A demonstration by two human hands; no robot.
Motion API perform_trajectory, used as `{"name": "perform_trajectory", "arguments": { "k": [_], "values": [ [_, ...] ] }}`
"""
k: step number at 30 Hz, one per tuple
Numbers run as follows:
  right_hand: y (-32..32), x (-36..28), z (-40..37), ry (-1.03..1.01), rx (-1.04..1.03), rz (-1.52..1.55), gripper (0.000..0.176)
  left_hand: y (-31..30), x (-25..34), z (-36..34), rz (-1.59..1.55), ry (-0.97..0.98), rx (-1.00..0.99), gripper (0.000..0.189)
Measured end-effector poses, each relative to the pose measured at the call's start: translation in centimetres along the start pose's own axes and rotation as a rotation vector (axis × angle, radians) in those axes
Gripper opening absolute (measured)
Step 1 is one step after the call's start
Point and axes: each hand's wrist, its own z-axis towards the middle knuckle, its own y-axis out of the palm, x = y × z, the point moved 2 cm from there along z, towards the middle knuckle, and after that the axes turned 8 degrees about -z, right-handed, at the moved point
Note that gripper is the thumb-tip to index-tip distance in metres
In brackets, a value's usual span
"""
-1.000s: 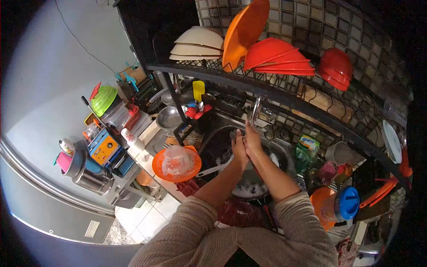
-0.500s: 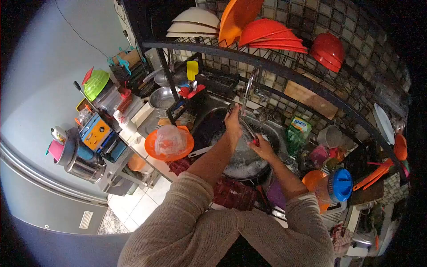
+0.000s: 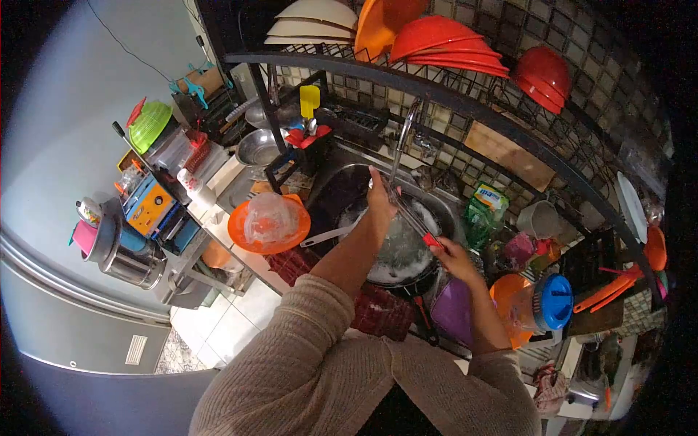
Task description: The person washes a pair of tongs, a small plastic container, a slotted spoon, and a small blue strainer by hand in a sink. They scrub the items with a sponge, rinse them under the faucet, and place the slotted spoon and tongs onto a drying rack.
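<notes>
You are standing at a sink (image 3: 336,195) crammed with washing-up, a sudsy pan (image 3: 396,270) sitting low in the basin. Your left hand (image 3: 379,198) is up under the faucet (image 3: 404,134), fingers closed around the metal end of a pair of tongs (image 3: 411,216). Your right hand (image 3: 455,257) is clenched on the red handle end, so the tongs slant between your hands above the pan.

The worktop (image 3: 247,265) to your left is crowded. An orange plate (image 3: 241,236) with something in clear plastic on it sits just beside the sink, and a steel pot (image 3: 120,254) stands farther out near the grey wall (image 3: 65,131). To your right, a purple board (image 3: 454,309) lies just below your right wrist, and a blue-lidded jar (image 3: 554,301) is beyond it.

Overhead, a black rack (image 3: 436,91) runs across the small-tiled wall (image 3: 582,94), carrying cream bowls (image 3: 309,25) and red bowls (image 3: 443,43) tipped on edge. Pale floor tiles (image 3: 218,334) show below the worktop edge.
</notes>
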Motion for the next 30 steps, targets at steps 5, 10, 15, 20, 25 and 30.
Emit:
{"name": "perform_trajectory", "arguments": {
  "k": [5, 10, 15, 20, 25, 30],
  "values": [
    [1.6, 2.3, -1.3, -0.192, 0.197, -0.100, 0.036, -1.6, -0.3, 3.3, 0.194, 0.008, 0.044, 0.076],
    [2.2, 0.7, -2.8, -0.348, 0.368, -0.357, 0.035, -1.3, -0.6, 3.8, 0.087, 0.082, 0.141, 0.079],
    [2.8, -0.3, -2.5, -0.272, 0.508, -0.329, 0.037, 0.2, -1.1, 3.5, 0.071, 0.077, -0.082, 0.065],
    [3.1, -0.5, -2.1, -0.286, 0.616, -0.338, 0.042, 2.9, -0.5, -2.6, 0.329, 0.174, -0.070, 0.049],
    [2.8, -0.6, -2.5, -0.265, 0.669, -0.537, 0.051, 0.4, -1.1, 2.3, 0.504, 0.002, -0.255, 0.040],
    [3.4, -0.2, -2.5, -0.160, 0.357, -0.006, 0.053, 1.0, 0.4, -1.4, 0.702, -0.048, -0.316, 0.032]
  ]
}}
